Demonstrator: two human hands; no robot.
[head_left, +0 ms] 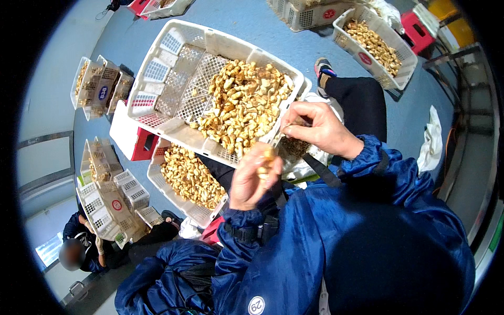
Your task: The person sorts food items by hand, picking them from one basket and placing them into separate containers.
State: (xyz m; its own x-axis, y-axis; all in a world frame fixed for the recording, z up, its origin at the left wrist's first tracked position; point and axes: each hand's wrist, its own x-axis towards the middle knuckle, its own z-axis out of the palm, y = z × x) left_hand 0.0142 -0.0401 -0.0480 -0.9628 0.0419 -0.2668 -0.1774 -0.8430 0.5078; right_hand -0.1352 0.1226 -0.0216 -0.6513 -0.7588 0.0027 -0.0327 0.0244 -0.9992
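Note:
A white plastic crate [156,71] sits tilted in front of me, with small yellow-brown mushrooms [247,100] heaped on its right side. At its near right corner, my left hand [252,181] is closed around a pale yellow mushroom [268,157], partly smeared by motion. My right hand [323,131] is just beyond the crate's right edge, thumb and fingertips pinched together. What the pinch holds is too small to make out. Under that hand, brown scraps [295,147] lie in a white bag [315,164].
Below the crate, a second crate [197,214] of mushrooms stands by a red-and-white stool [142,144]. Another filled crate [407,65] is at the far right. Stacked crates [102,92] stand on the left, where a seated person [86,241] works. A white cloth or bag [431,142] lies on the blue floor.

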